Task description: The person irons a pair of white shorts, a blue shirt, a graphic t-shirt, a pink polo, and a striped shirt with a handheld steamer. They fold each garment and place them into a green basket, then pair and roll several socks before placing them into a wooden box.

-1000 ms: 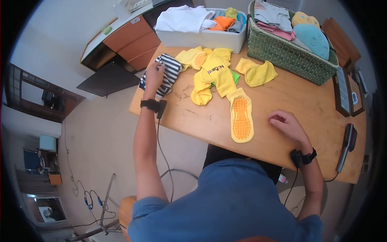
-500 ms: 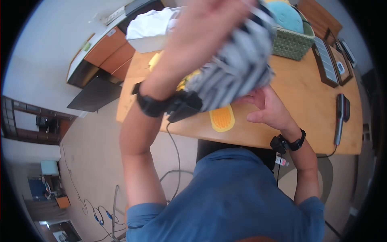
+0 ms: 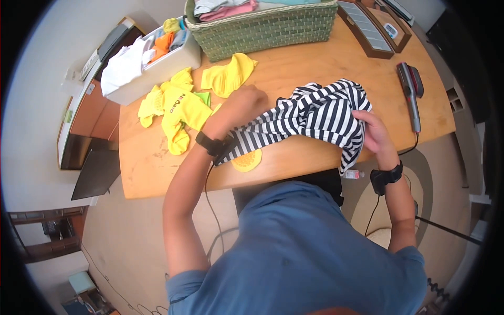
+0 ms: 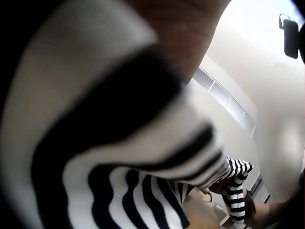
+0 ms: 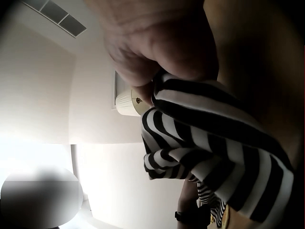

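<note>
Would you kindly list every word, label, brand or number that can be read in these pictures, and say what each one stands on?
"NEOBIO": on the yellow garment; the letters are small, so I read it with slight doubt.
Too small to read: the label on the little bottle.
Too small to read: any marking on the white-and-blue item.
No text shows on the striped garment.

Printed lettering [image 3: 178, 103], apparently "NEOBIO", on a yellow garment [image 3: 185, 114] on the table [image 3: 294, 153]
</note>
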Motion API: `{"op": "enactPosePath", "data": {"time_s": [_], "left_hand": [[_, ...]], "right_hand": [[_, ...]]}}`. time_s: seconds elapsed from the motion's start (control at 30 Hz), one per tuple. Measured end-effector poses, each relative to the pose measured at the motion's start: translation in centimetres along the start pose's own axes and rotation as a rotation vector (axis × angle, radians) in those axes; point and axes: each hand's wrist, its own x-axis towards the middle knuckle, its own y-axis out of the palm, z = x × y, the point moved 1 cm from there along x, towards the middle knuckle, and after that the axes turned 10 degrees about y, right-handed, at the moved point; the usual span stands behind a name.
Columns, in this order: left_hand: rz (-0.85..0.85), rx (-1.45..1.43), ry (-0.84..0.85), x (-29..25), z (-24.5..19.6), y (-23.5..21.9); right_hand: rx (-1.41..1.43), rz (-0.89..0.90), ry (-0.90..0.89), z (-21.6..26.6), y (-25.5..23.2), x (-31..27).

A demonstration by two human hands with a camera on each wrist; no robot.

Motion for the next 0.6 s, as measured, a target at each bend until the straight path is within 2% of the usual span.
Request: {"op": "enactPosePath", "data": {"time_s": [0.1, 0.23, 0.27, 0.37, 0.4, 0.5, 0.53, 0.6], "left_hand": [[-0.026, -0.457, -0.007, -0.1, 0.3, 0.5], [-0.07, -0.583, 0.083, -1.1, -2.0, 1.3], [0.026, -0.372, 0.182, -1.1, -2.4, 0.8], [-0.027, -0.512, 0.075, -1.2, -2.0, 0.6], [-0.181, -0.477, 0.149, -1.7, -1.9, -0.2], [-0.431, -0.461, 0.046, -3.4, -3.0, -4.6], [-0.473, -0.512, 0.047, -4.0, -3.4, -6.2], [-0.54, -0.564, 0.079, -5.2, -4.4, -9.2]], "right_hand": [[-0.041, 0.023, -0.016, 0.6, -0.5, -0.7], [-0.061, -0.008, -0.022, 0.4, -0.7, -0.5], [-0.07, -0.01, -0.026, 0.4, -0.3, -0.6], [-0.127, 0.041, -0.036, 0.9, 0.2, -1.3], [-0.197, 0.039, -0.029, 1.3, -0.2, -1.8], [-0.365, 0.018, -0.061, 3.0, -1.7, -4.2], [-0.465, -0.052, -0.108, 3.7, -1.1, -5.5], [-0.896, -0.172, -0.135, 5.9, -0.6, -7.9]]}}
